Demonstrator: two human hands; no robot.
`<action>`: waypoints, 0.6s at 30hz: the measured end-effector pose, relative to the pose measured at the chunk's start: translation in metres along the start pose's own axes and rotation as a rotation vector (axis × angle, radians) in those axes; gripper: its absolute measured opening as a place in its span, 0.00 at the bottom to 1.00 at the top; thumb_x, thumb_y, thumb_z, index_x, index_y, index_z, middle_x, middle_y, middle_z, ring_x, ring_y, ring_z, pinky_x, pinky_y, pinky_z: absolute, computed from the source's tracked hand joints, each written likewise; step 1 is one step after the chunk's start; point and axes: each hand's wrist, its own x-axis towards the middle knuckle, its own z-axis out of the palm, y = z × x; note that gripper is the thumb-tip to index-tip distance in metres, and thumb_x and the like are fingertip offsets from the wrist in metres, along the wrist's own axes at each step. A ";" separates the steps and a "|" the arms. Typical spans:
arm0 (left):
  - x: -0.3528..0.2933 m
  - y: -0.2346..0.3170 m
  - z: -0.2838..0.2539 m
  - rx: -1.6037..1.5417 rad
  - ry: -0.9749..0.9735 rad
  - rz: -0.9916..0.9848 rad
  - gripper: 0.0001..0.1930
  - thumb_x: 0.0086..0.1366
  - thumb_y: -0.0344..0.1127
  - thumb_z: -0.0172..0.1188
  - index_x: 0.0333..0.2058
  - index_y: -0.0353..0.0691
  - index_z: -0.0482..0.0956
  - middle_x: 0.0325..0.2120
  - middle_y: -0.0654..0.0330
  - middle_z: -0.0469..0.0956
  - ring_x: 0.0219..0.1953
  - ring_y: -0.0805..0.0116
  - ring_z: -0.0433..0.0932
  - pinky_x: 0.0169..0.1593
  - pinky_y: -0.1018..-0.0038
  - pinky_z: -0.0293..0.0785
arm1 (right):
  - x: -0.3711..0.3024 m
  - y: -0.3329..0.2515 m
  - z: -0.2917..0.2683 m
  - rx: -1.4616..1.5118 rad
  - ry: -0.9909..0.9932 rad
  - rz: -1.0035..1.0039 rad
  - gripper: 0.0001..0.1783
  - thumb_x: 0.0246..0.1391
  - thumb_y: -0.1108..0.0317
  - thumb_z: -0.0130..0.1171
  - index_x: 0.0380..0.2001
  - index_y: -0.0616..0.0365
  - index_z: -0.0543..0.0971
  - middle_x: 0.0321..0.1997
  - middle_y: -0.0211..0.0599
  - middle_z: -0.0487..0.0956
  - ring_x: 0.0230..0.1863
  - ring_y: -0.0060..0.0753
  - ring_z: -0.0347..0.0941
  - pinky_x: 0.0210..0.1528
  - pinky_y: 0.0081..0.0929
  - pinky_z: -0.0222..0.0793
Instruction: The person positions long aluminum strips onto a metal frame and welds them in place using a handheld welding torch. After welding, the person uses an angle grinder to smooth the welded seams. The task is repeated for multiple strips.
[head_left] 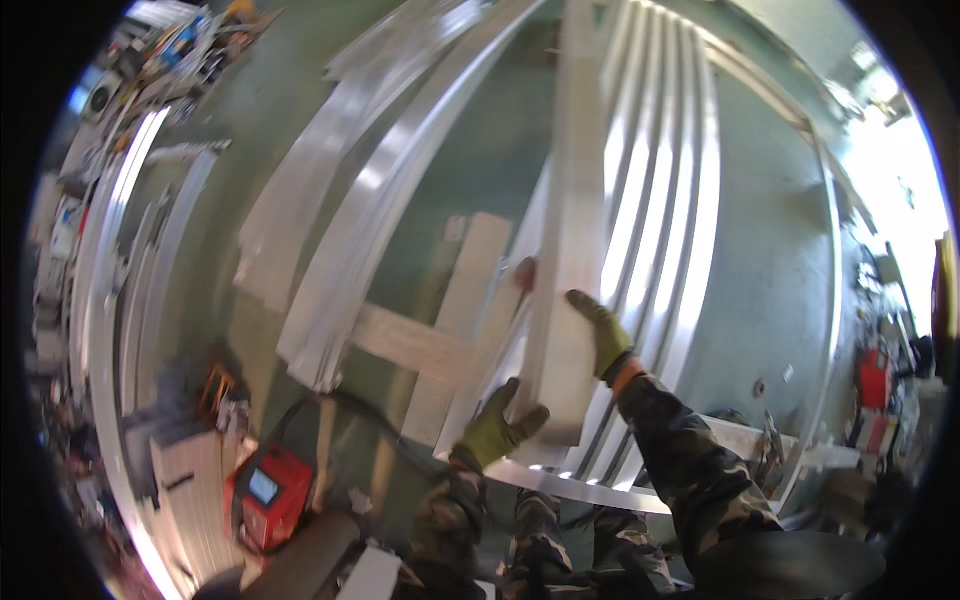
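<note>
A long, pale metal beam (570,250) stretches away in front of me, its near end close to my legs. My left hand (500,427), in a yellow-green glove, grips the beam's left edge by that end, thumb on top. Farther up the right side, my right hand (603,335), gloved alike, is closed around the other edge with its thumb over the top face. The fingers under the beam are hidden. Shiny parallel metal profiles (690,200) lie to its right, inside a metal frame (590,493) whose near rail curves before my knees.
Other long metal profiles (385,185) lie to the left, over flat boards (415,343). A red machine with a small screen (272,497) stands at lower left, a dark cable (385,425) running from it. Another red device (875,380) is at far right. Clutter (190,60) fills the upper left.
</note>
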 end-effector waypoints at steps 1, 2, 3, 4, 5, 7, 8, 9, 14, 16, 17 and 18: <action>0.009 -0.018 -0.026 0.180 0.141 0.209 0.32 0.62 0.41 0.76 0.61 0.33 0.75 0.59 0.43 0.76 0.64 0.50 0.74 0.65 0.64 0.72 | 0.003 0.001 -0.008 -0.024 0.034 -0.006 0.22 0.61 0.57 0.69 0.51 0.60 0.80 0.44 0.40 0.84 0.43 0.39 0.82 0.48 0.38 0.81; 0.025 0.004 -0.048 0.053 0.198 0.248 0.29 0.70 0.48 0.66 0.61 0.33 0.72 0.53 0.47 0.76 0.64 0.49 0.74 0.62 0.65 0.75 | 0.000 -0.005 -0.028 0.016 0.036 0.048 0.22 0.62 0.57 0.68 0.51 0.62 0.80 0.44 0.39 0.84 0.43 0.38 0.82 0.48 0.36 0.81; 0.037 -0.004 -0.079 0.476 0.380 0.175 0.30 0.69 0.46 0.68 0.62 0.35 0.72 0.57 0.46 0.74 0.64 0.48 0.73 0.65 0.61 0.73 | -0.003 -0.011 -0.037 0.008 0.032 0.040 0.22 0.61 0.57 0.68 0.51 0.62 0.80 0.44 0.39 0.84 0.43 0.37 0.82 0.48 0.35 0.81; 0.046 -0.012 -0.123 0.687 0.491 0.073 0.36 0.65 0.49 0.69 0.65 0.36 0.69 0.62 0.46 0.69 0.66 0.46 0.69 0.67 0.57 0.70 | -0.005 -0.014 -0.036 0.009 0.018 0.028 0.22 0.61 0.57 0.69 0.51 0.63 0.81 0.43 0.38 0.84 0.43 0.36 0.82 0.49 0.34 0.81; 0.054 -0.019 -0.170 0.894 0.586 -0.053 0.41 0.62 0.52 0.71 0.68 0.38 0.66 0.67 0.45 0.65 0.68 0.45 0.65 0.69 0.54 0.67 | -0.004 -0.014 -0.035 0.016 0.015 0.036 0.20 0.62 0.58 0.68 0.50 0.62 0.81 0.44 0.37 0.84 0.43 0.34 0.82 0.49 0.32 0.80; 0.074 -0.048 -0.254 0.809 0.631 -0.346 0.59 0.53 0.69 0.71 0.75 0.43 0.55 0.77 0.45 0.49 0.76 0.42 0.52 0.72 0.46 0.59 | -0.008 -0.016 -0.037 0.002 0.037 0.035 0.17 0.64 0.60 0.66 0.50 0.60 0.83 0.45 0.34 0.84 0.43 0.30 0.82 0.48 0.28 0.79; 0.078 -0.061 -0.284 0.896 0.623 -0.427 0.62 0.51 0.70 0.72 0.76 0.44 0.52 0.77 0.45 0.49 0.77 0.41 0.51 0.73 0.45 0.56 | -0.011 -0.018 -0.039 -0.026 0.052 0.047 0.17 0.64 0.60 0.67 0.49 0.60 0.83 0.45 0.34 0.84 0.43 0.30 0.82 0.48 0.28 0.79; 0.083 -0.074 -0.308 0.985 0.610 -0.504 0.65 0.49 0.71 0.73 0.76 0.46 0.49 0.77 0.46 0.49 0.77 0.41 0.50 0.74 0.44 0.53 | -0.014 -0.018 -0.037 -0.053 0.072 0.060 0.17 0.64 0.60 0.67 0.49 0.60 0.83 0.45 0.34 0.84 0.43 0.29 0.82 0.48 0.28 0.79; 0.117 -0.113 -0.339 0.865 0.466 -0.571 0.67 0.46 0.68 0.75 0.77 0.52 0.46 0.76 0.46 0.52 0.76 0.39 0.54 0.74 0.49 0.56 | -0.009 -0.023 -0.057 -0.045 0.097 0.049 0.17 0.66 0.60 0.65 0.51 0.60 0.83 0.46 0.32 0.85 0.44 0.26 0.82 0.49 0.24 0.79; 0.118 -0.109 -0.333 0.819 0.484 -0.548 0.63 0.47 0.65 0.76 0.76 0.51 0.51 0.74 0.45 0.58 0.74 0.41 0.59 0.72 0.52 0.60 | -0.007 -0.022 -0.068 -0.080 0.107 0.015 0.18 0.62 0.58 0.68 0.49 0.60 0.83 0.44 0.33 0.85 0.42 0.30 0.83 0.47 0.29 0.81; 0.114 -0.103 -0.335 0.804 0.498 -0.543 0.61 0.48 0.64 0.76 0.75 0.50 0.54 0.72 0.44 0.61 0.73 0.42 0.61 0.71 0.53 0.63 | -0.007 -0.019 -0.069 -0.092 0.104 0.005 0.19 0.61 0.57 0.70 0.48 0.59 0.83 0.43 0.34 0.85 0.42 0.31 0.83 0.46 0.31 0.82; 0.111 -0.108 -0.334 0.797 0.508 -0.518 0.58 0.49 0.62 0.76 0.74 0.49 0.57 0.71 0.44 0.63 0.71 0.42 0.63 0.70 0.54 0.64 | -0.008 -0.017 -0.070 -0.141 0.110 -0.022 0.19 0.61 0.57 0.69 0.47 0.59 0.83 0.43 0.34 0.85 0.42 0.31 0.83 0.47 0.31 0.82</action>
